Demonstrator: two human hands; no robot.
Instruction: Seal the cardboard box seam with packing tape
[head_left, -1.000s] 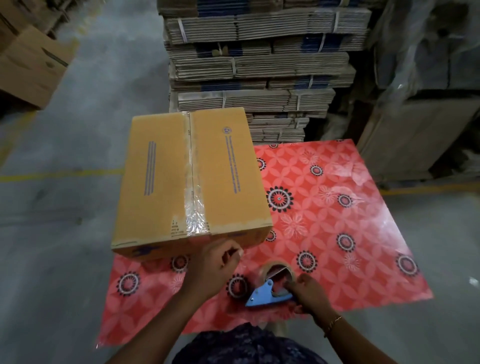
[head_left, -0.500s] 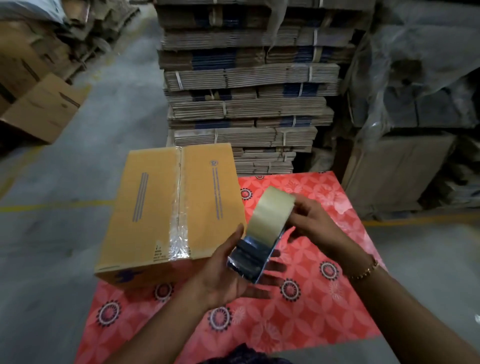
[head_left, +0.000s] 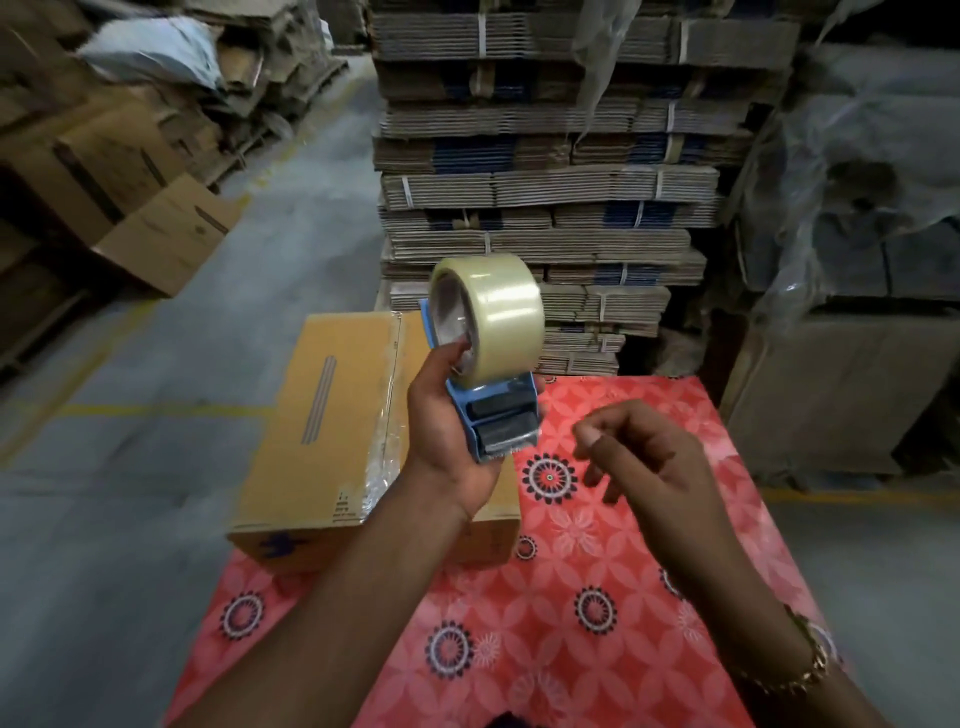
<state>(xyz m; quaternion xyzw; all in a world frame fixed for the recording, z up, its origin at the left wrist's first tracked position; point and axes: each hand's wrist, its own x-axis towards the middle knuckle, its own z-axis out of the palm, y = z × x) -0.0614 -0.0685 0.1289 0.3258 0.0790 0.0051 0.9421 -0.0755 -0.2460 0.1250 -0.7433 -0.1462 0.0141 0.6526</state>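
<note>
Box (head_left: 322, 431) already had clear tape along its top seam, left hand (head_left: 447, 441) gripped the tape dispenser (head_left: 488, 364) just above it, right hand (head_left: 644, 452) loosely curled, empty, so maybe another strip was left.

A table (head_left: 649, 649) covered in red floral-patterned cloth. A closed cardboard box (head_left: 322, 431) sits on its far left part, overhanging the left edge, a taped seam along its top.

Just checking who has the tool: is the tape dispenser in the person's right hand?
No, the left hand holds the tape dispenser, while the right hand is empty beside it.
</note>
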